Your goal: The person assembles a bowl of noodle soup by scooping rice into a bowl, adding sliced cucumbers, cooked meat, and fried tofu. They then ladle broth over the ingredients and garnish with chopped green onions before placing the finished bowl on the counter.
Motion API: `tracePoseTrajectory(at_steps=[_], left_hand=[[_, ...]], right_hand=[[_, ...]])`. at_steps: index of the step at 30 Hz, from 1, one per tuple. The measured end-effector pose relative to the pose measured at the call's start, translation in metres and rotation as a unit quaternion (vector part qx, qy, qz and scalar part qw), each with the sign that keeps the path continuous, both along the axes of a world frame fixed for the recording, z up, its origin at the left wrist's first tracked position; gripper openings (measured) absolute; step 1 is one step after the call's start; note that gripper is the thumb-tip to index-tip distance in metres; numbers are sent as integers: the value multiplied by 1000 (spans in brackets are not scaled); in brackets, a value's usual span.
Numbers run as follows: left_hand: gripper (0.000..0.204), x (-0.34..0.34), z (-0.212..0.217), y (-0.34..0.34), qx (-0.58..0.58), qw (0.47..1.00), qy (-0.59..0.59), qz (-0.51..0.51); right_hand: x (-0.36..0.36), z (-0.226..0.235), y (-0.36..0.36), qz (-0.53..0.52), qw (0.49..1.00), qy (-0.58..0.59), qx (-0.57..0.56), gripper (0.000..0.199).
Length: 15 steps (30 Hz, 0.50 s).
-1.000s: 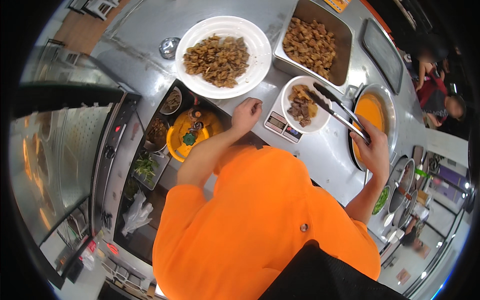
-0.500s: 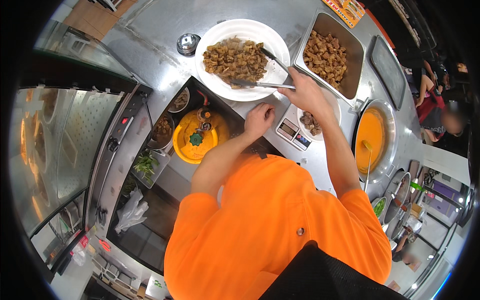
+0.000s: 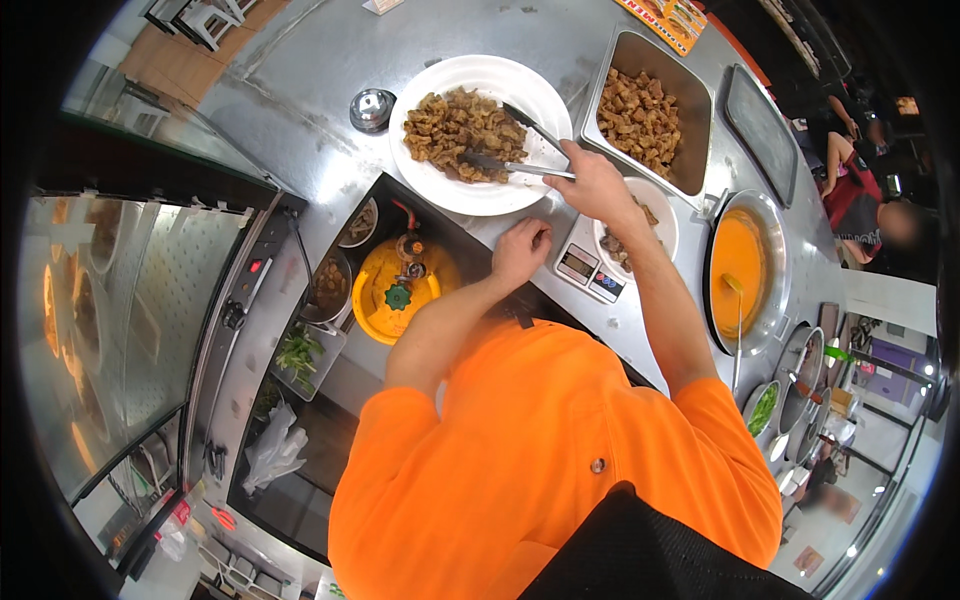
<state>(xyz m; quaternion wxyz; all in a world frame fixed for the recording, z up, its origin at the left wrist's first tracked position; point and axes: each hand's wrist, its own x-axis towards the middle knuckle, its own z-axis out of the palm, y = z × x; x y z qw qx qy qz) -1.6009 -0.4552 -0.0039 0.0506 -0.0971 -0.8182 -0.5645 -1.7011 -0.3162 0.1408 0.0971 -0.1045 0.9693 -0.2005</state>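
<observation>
My right hand (image 3: 592, 182) grips a pair of tongs (image 3: 540, 130), its two dark-tipped arms spread apart over a pile of chopped browned meat (image 3: 455, 130). The meat lies in a large white round plate (image 3: 553, 82) on the steel counter. My left hand (image 3: 520, 252) rests at the counter's near edge, its fingers curled in with nothing seen in them. Under my right forearm, partly hidden, a white plate with a few meat pieces (image 3: 612, 245) sits on a small digital kitchen scale (image 3: 578, 265).
A deep steel pan (image 3: 695, 110) of chopped meat stands right of the plate, with a flat tray (image 3: 762, 135) beyond. Farther right is a wide pan of orange sauce (image 3: 735, 262) with a ladle. A steel dome (image 3: 371, 110) sits left; a yellow gas cylinder (image 3: 385, 315) stands below the counter.
The view has tilted a little, so the counter sits lower in the picture. The tips of the tongs are somewhat closer together over the meat. My left hand stays at the edge.
</observation>
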Motion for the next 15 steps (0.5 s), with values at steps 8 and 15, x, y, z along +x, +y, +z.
tracePoseTrajectory(at_steps=[8, 15], left_hand=[[12, 3, -3, -4, 27, 1000, -10, 2], [12, 0, -4, -2, 15, 1000, 0, 7]], right_hand=[[9, -6, 2, 16, 999, 25, 15, 56], [-1, 5, -8, 5, 998, 5, 57, 49]])
